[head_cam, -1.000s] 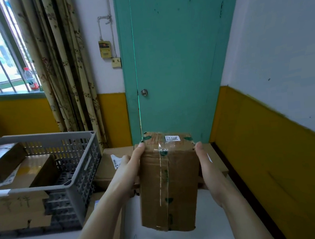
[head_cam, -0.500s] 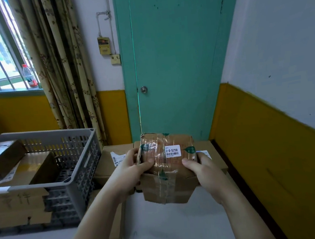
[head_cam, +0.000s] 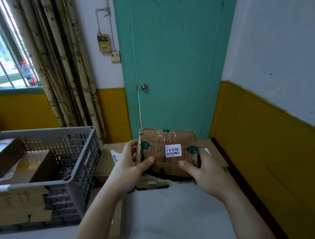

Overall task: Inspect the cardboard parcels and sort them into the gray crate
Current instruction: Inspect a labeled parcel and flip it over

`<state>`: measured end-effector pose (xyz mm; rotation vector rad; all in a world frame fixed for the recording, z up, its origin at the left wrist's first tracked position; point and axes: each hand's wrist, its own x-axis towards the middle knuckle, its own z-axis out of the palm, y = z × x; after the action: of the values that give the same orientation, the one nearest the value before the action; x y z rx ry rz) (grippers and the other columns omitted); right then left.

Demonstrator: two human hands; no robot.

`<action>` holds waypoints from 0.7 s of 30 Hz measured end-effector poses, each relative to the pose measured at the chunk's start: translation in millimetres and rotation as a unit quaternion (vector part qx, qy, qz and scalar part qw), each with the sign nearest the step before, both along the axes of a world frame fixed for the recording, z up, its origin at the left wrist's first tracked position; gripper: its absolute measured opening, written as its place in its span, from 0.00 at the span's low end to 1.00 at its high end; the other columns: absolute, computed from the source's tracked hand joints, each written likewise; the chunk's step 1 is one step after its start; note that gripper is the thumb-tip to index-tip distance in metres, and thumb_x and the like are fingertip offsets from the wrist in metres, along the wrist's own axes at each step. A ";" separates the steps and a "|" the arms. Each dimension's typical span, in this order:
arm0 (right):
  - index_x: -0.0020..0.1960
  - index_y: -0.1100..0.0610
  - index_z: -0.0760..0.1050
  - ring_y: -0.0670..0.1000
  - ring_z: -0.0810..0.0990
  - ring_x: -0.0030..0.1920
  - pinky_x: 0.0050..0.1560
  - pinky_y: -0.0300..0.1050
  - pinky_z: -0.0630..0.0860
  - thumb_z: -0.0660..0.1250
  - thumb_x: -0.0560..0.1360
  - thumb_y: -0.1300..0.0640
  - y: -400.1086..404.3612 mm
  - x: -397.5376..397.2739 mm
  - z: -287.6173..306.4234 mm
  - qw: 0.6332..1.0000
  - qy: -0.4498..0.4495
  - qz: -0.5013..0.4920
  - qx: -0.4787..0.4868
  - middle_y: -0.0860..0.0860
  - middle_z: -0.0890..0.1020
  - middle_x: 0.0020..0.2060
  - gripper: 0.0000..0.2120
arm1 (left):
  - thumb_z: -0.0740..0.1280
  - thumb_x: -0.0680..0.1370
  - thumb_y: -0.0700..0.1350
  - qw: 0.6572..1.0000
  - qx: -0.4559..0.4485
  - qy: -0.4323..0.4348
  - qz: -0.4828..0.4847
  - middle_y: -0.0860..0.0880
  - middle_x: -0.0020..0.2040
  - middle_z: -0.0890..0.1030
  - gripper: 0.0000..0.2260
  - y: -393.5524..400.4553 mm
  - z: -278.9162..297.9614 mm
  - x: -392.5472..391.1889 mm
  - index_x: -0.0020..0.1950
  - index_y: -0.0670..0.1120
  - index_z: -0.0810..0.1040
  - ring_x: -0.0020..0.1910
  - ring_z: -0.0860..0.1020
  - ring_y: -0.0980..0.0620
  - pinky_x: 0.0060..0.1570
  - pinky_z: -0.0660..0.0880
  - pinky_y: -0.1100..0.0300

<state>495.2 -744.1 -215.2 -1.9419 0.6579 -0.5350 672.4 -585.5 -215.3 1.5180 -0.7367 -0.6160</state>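
Observation:
I hold a taped cardboard parcel [head_cam: 167,149] in front of me with both hands, its face with the white label "2-0-5258" turned toward me. My left hand [head_cam: 130,165] grips its left edge, thumb on the front. My right hand [head_cam: 201,169] grips its right lower corner, thumb across the face. The gray crate [head_cam: 76,164] stands to the left and holds two cardboard parcels [head_cam: 3,155], one leaning on the other. More parcels [head_cam: 108,159] lie flat behind and beneath the held one.
A flat cardboard box [head_cam: 115,218] lies below my left forearm on the white surface [head_cam: 170,213]. A large carton [head_cam: 17,204] stands in front of the crate. A teal door [head_cam: 172,60] is straight ahead, and a yellow-and-white wall [head_cam: 277,128] runs along the right.
I have turned the parcel from its long taped side upright to its labelled end face toward me. Both thumbs moved onto the front. The parcel sits slightly higher than half a second ago.

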 end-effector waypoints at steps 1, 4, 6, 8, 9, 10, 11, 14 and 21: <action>0.56 0.34 0.74 0.27 0.78 0.50 0.45 0.26 0.74 0.72 0.78 0.47 -0.8 -0.9 0.2 1.000 -0.002 -0.001 0.007 0.25 0.81 0.48 0.11 | 0.78 0.72 0.53 1.000 -0.001 0.006 -0.010 0.54 0.66 0.78 0.29 0.6 0.0 1.2 0.69 0.59 0.70 0.64 0.80 0.52 0.64 0.80 0.45; 0.56 0.34 0.74 0.29 0.79 0.51 0.47 0.29 0.74 0.72 0.77 0.44 -2.0 -1.9 1.9 1.000 -0.004 -0.003 0.012 0.25 0.81 0.49 0.11 | 0.81 0.67 0.62 0.999 0.008 0.003 -0.032 0.55 0.66 0.78 0.34 1.7 1.3 3.6 0.68 0.61 0.69 0.63 0.81 0.52 0.62 0.80 0.46; 0.55 0.33 0.73 0.26 0.77 0.51 0.44 0.26 0.74 0.72 0.77 0.44 -0.1 -0.8 4.0 1.000 0.000 -0.005 -0.003 0.22 0.79 0.48 0.11 | 0.79 0.69 0.61 0.999 0.018 -0.026 -0.022 0.57 0.66 0.77 0.36 -0.3 1.5 2.1 0.71 0.59 0.67 0.64 0.80 0.54 0.64 0.80 0.46; 0.55 0.32 0.72 0.25 0.76 0.50 0.44 0.27 0.72 0.72 0.77 0.45 0.9 0.1 4.4 1.000 0.000 -0.009 -0.010 0.21 0.78 0.46 0.12 | 0.76 0.69 0.57 0.999 0.016 -0.046 -0.009 0.59 0.64 0.77 0.34 -2.4 1.4 -0.1 0.72 0.58 0.66 0.64 0.79 0.57 0.65 0.79 0.47; 0.55 0.32 0.72 0.26 0.77 0.50 0.45 0.27 0.72 0.73 0.77 0.45 0.6 0.0 3.9 1.000 0.001 -0.011 -0.009 0.22 0.79 0.46 0.13 | 0.75 0.69 0.57 0.999 0.016 -0.051 -0.006 0.60 0.64 0.77 0.33 -2.6 0.8 -0.5 0.71 0.58 0.66 0.64 0.78 0.57 0.65 0.79 0.48; 0.55 0.32 0.72 0.27 0.77 0.51 0.46 0.27 0.72 0.73 0.77 0.45 0.3 -0.9 3.5 1.000 -0.001 -0.014 -0.004 0.23 0.80 0.47 0.13 | 0.75 0.69 0.57 0.998 0.018 -0.056 -0.006 0.59 0.64 0.77 0.33 -2.5 0.7 -0.7 0.71 0.58 0.66 0.64 0.78 0.57 0.64 0.80 0.49; 0.55 0.33 0.72 0.29 0.78 0.51 0.48 0.28 0.73 0.73 0.76 0.44 -0.2 -1.6 3.5 1.000 -0.004 -0.016 0.004 0.26 0.81 0.48 0.13 | 0.76 0.69 0.57 0.998 0.022 -0.060 -0.008 0.59 0.65 0.77 0.34 -1.9 0.6 0.0 0.71 0.59 0.66 0.64 0.78 0.57 0.64 0.80 0.50; 0.58 0.34 0.73 0.35 0.80 0.55 0.53 0.34 0.76 0.74 0.75 0.41 0.1 -3.0 5.6 0.999 -0.022 -0.010 0.030 0.32 0.83 0.52 0.15 | 0.77 0.69 0.59 0.999 0.013 -0.045 -0.027 0.57 0.67 0.77 0.33 -0.4 -0.6 2.4 0.71 0.59 0.67 0.66 0.78 0.56 0.64 0.80 0.50; 0.60 0.40 0.76 0.44 0.82 0.56 0.50 0.39 0.80 0.56 0.68 0.23 10.3 0.1 12.1 0.992 -0.062 -0.032 0.105 0.43 0.84 0.55 0.30 | 0.60 0.60 0.85 0.997 0.020 0.058 0.037 0.54 0.58 0.80 0.40 -5.8 11.5 -7.5 0.60 0.59 0.74 0.55 0.79 0.60 0.57 0.81 0.45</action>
<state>495.3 -733.8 -203.2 -1.6816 0.6714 -0.5971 664.9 -591.4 -203.9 1.5256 -0.5811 -0.6597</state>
